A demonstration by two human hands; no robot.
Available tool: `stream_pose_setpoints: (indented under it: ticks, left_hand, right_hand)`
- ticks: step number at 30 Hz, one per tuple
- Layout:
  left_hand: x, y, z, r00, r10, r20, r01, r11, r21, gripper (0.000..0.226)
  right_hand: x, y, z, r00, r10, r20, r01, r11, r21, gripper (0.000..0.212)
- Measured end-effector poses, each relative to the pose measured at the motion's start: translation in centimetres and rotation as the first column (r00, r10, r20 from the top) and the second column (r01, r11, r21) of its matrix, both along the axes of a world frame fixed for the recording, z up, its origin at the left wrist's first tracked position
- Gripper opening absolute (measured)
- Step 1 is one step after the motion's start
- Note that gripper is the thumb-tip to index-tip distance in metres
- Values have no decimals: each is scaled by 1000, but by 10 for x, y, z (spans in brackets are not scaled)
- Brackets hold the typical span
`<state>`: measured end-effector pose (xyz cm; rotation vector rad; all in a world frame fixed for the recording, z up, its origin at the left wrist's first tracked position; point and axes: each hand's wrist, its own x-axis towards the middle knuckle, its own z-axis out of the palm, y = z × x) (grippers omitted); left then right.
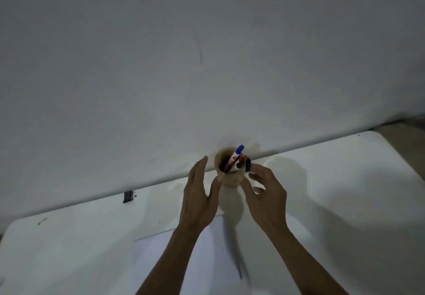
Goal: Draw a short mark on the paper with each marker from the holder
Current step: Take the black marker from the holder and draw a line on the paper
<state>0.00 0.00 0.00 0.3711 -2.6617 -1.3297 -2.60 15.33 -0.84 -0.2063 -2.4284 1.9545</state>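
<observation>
A round wooden holder stands near the table's far edge, against the wall. Three markers lean in it: a blue-capped marker, a red-capped marker and a black-capped marker. My left hand is open beside the holder's left side, its thumb close to or touching the holder's base. My right hand is to the right of the holder with fingers curled and apart, fingertips just under the black cap; contact is unclear. A white sheet of paper lies under my forearms, partly hidden.
The white table runs from lower left to upper right, with a plain grey wall right behind it. A small black clip-like object sits at the table's far edge on the left. The light is dim.
</observation>
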Motion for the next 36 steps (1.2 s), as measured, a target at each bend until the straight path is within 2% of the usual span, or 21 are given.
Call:
stream_pose_setpoints:
  ticks: [3, 11, 21, 24, 27, 30, 33, 36]
  left_hand:
    - [-11, 6, -4, 998, -39, -52, 41, 999, 28, 55]
    - [-24, 11, -2, 986, -121, -116, 135, 984, 120, 75]
    - [-26, 8, -19, 983, -98, -155, 129, 970, 206, 60]
    - [-26, 8, -14, 980, -104, -168, 141, 964, 227, 60]
    - [-26, 9, -9, 979, -114, -169, 155, 955, 253, 58]
    - [-24, 10, -11, 984, -99, -147, 136, 954, 268, 57]
    - [-23, 13, -9, 991, -66, -117, 95, 958, 270, 57]
    - [-24, 13, -9, 994, -60, -96, 81, 970, 230, 59]
  right_hand:
    - [-9, -8, 0, 996, -88, 0, 88, 996, -20, 32]
    - [-22, -19, 3, 982, -187, 30, 188, 979, -75, 28]
    - [-22, -21, 13, 971, -239, -18, 237, 970, -55, 16]
    - [-22, -16, 28, 955, -294, -35, 287, 948, -133, 5]
    - [-23, -8, 49, 924, -371, -99, 339, 909, -243, 12]
    - [-22, 4, 67, 913, -376, -158, 296, 877, -379, 8]
    - [-23, 16, 75, 929, -351, -119, 270, 861, -432, 11]
    - [-17, 17, 67, 965, -259, 29, 250, 891, -378, 10]
